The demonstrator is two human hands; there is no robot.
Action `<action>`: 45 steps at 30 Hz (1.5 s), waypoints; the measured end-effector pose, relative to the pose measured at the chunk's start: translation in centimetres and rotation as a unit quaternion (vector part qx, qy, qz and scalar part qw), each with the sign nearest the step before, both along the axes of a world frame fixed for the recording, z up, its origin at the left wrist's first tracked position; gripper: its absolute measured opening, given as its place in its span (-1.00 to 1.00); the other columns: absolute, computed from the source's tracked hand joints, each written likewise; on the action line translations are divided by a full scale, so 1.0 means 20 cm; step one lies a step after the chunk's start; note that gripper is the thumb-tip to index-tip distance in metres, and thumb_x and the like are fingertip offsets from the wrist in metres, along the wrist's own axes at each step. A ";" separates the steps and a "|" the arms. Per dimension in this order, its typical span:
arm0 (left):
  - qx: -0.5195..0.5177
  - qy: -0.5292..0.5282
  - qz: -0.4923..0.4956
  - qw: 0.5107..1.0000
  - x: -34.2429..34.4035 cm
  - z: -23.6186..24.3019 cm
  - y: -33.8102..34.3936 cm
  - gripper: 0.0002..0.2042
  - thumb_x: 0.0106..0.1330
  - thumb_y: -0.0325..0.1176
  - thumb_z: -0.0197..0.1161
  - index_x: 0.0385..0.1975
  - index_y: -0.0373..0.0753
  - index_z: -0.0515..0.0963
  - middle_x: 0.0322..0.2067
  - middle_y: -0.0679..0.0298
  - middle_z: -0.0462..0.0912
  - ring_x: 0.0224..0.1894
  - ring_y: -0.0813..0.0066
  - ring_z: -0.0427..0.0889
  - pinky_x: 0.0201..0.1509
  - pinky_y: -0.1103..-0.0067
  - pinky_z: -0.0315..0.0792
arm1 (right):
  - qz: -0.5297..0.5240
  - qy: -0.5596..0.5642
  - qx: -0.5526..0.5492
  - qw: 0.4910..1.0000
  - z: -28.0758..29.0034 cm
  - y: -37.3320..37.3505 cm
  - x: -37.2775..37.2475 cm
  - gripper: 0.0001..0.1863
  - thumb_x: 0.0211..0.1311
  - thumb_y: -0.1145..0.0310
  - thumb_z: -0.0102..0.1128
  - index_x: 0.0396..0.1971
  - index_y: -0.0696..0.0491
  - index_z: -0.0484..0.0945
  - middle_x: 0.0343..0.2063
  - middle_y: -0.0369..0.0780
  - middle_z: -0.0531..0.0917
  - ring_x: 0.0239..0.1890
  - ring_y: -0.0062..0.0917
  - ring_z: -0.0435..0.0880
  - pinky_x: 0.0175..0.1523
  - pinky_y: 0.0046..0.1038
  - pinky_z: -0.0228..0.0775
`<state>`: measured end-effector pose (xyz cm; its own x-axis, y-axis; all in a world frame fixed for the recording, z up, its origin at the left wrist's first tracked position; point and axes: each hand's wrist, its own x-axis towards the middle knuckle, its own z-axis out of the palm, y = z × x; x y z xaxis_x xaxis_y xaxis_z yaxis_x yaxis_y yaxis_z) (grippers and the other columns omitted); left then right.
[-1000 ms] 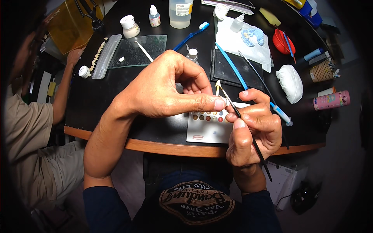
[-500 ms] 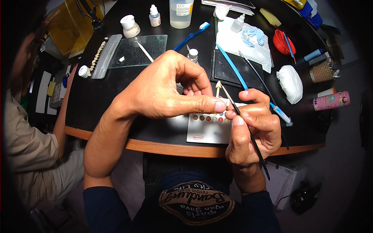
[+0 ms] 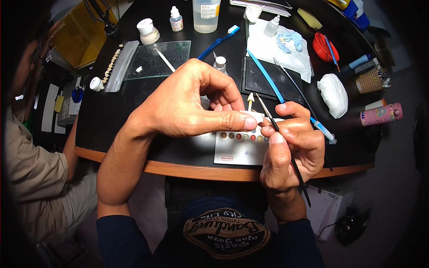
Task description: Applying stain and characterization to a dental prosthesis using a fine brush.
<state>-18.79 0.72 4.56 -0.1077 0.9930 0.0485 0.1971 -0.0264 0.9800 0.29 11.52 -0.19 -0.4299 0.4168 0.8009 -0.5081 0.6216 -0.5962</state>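
My left hand [image 3: 192,100] pinches a small white holder [image 3: 255,116] between thumb and fingers. A pale tooth-shaped crown [image 3: 250,97] stands upright on a thin peg rising from that holder. My right hand [image 3: 292,147] grips a fine paintbrush [image 3: 293,166] with a dark handle, pen-like. Its tip points up just right of the crown, with a slim gap showing between them. Below both hands, partly covered by them, lies a white palette [image 3: 229,152] with rows of small coloured paint wells.
A scratched glass plate [image 3: 174,53] bears a white tool [image 3: 164,59]. Behind the hands stand a small bottle [image 3: 220,64] and a black slab [image 3: 268,91], crossed by a blue-handled brush [image 3: 267,77]. A white bundle [image 3: 333,96] sits right. Another person's sleeve [image 3: 38,147] shows at left.
The brush tip has come away from the crown, shifting slightly right and up. The crown appears turned a little on its peg. Both hands keep their grips.
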 end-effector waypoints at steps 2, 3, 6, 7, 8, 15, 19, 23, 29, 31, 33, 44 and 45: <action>0.009 0.001 -0.005 1.000 0.00 -0.01 0.00 -0.78 0.13 -0.37 0.57 -0.37 -0.39 0.72 -0.46 0.30 0.71 -0.40 0.68 0.59 -0.25 0.67 0.45 | 0.001 0.011 -0.025 1.000 0.00 -0.01 0.01 -0.81 0.18 0.66 0.07 -0.23 0.10 0.46 -0.47 -0.14 0.65 -0.24 -0.45 0.59 0.26 -0.10 0.31; 0.023 -0.006 -0.009 1.000 0.00 -0.03 0.00 -0.77 0.13 -0.39 0.57 -0.33 -0.41 0.71 -0.44 0.28 0.71 -0.38 0.67 0.60 -0.23 0.66 0.46 | -0.003 0.013 -0.024 1.000 0.00 0.00 0.02 -0.81 0.18 0.66 0.07 -0.23 0.10 0.46 -0.47 -0.14 0.65 -0.24 -0.45 0.59 0.26 -0.10 0.31; 0.036 -0.015 -0.020 0.999 -0.01 -0.02 0.00 -0.74 0.14 -0.45 0.54 -0.23 -0.45 0.70 -0.38 0.23 0.72 -0.33 0.63 0.63 -0.16 0.63 0.50 | 0.028 0.010 -0.024 0.999 0.00 0.01 0.04 -0.76 0.11 0.72 0.17 -0.22 0.15 0.48 -0.47 -0.14 0.66 -0.04 -0.32 0.57 0.15 -0.19 0.53; 0.045 -0.026 -0.023 0.998 -0.01 -0.04 0.00 -0.74 0.14 -0.47 0.53 -0.22 -0.46 0.70 -0.35 0.19 0.74 -0.30 0.60 0.64 -0.13 0.61 0.52 | 0.029 0.011 -0.016 0.999 0.01 0.01 0.03 -0.75 0.10 0.73 0.17 -0.22 0.16 0.48 -0.48 -0.15 0.65 -0.04 -0.31 0.57 0.12 -0.23 0.59; 0.053 -0.036 -0.026 0.998 -0.01 -0.04 0.00 -0.74 0.14 -0.48 0.52 -0.21 -0.46 0.69 -0.31 0.15 0.75 -0.28 0.57 0.65 -0.09 0.59 0.53 | 0.030 0.012 -0.008 0.999 0.01 0.01 0.03 -0.74 0.08 0.74 0.17 -0.22 0.16 0.47 -0.48 -0.17 0.65 -0.04 -0.31 0.57 0.08 -0.27 0.64; 0.053 -0.104 -0.045 0.992 -0.03 -0.07 0.03 -0.76 0.12 -0.56 0.47 -0.20 -0.45 0.69 -0.15 -0.04 0.76 -0.12 0.42 0.72 0.06 0.50 0.56 | -0.001 -0.001 0.015 1.000 0.03 0.01 0.02 -0.76 0.05 0.73 0.27 -0.28 0.18 0.52 -0.48 -0.12 0.71 -0.04 -0.25 0.66 0.00 -0.34 0.69; 0.021 -0.152 -0.039 0.987 -0.03 -0.06 0.03 -0.76 0.10 -0.56 0.45 -0.21 -0.44 0.69 -0.13 -0.08 0.76 -0.10 0.39 0.74 0.08 0.47 0.57 | -0.012 -0.044 0.034 0.998 0.03 0.01 0.04 -0.76 0.19 0.69 0.15 -0.18 0.08 0.49 -0.44 -0.14 0.74 -0.21 -0.48 0.67 0.26 -0.14 0.34; 0.008 -0.161 -0.048 0.986 -0.02 -0.04 0.04 -0.77 0.09 -0.54 0.42 -0.24 -0.44 0.69 -0.13 -0.11 0.76 -0.12 0.39 0.74 0.06 0.50 0.56 | -0.011 0.006 0.018 1.000 0.02 0.02 0.01 -0.77 0.04 0.71 0.32 -0.29 0.15 0.58 -0.50 -0.16 0.73 -0.15 -0.31 0.71 0.07 -0.30 0.58; -0.001 -0.126 -0.035 0.991 -0.04 -0.06 0.03 -0.76 0.07 -0.52 0.41 -0.25 -0.46 0.70 -0.14 -0.11 0.76 -0.13 0.38 0.75 0.05 0.52 0.57 | -0.017 0.003 0.014 1.000 0.01 0.02 0.01 -0.78 0.02 0.70 0.33 -0.31 0.15 0.60 -0.50 -0.16 0.73 -0.20 -0.33 0.72 0.08 -0.29 0.56; -0.001 -0.136 -0.037 0.990 -0.03 -0.05 0.03 -0.76 0.07 -0.53 0.39 -0.24 -0.47 0.70 -0.14 -0.11 0.76 -0.14 0.37 0.76 0.04 0.51 0.58 | -0.008 0.017 0.019 1.000 0.02 0.02 -0.01 -0.79 0.01 0.70 0.33 -0.32 0.16 0.61 -0.50 -0.16 0.74 -0.21 -0.33 0.72 0.06 -0.30 0.58; 0.001 -0.147 -0.039 0.988 -0.02 -0.05 0.03 -0.75 0.07 -0.53 0.38 -0.24 -0.48 0.70 -0.14 -0.10 0.76 -0.14 0.36 0.76 0.04 0.51 0.59 | -0.008 0.016 0.017 1.000 0.02 0.02 -0.01 -0.79 0.01 0.70 0.33 -0.33 0.16 0.61 -0.49 -0.16 0.74 -0.21 -0.33 0.72 0.05 -0.30 0.59; -0.015 -0.126 -0.023 0.992 -0.01 -0.03 0.03 -0.70 0.07 -0.48 0.38 -0.20 -0.50 0.70 -0.17 -0.04 0.77 -0.16 0.40 0.76 0.02 0.53 0.58 | 0.003 0.007 0.006 1.000 0.01 0.01 0.00 -0.80 0.00 0.72 0.31 -0.34 0.18 0.60 -0.48 -0.15 0.74 -0.14 -0.26 0.71 0.00 -0.33 0.63; -0.015 -0.126 -0.024 0.992 -0.01 -0.03 0.03 -0.70 0.07 -0.48 0.38 -0.20 -0.50 0.70 -0.17 -0.04 0.77 -0.16 0.40 0.76 0.02 0.53 0.58 | 0.009 0.010 -0.009 1.000 0.01 0.01 0.00 -0.80 0.00 0.72 0.30 -0.35 0.18 0.59 -0.49 -0.14 0.73 -0.13 -0.25 0.71 0.00 -0.34 0.63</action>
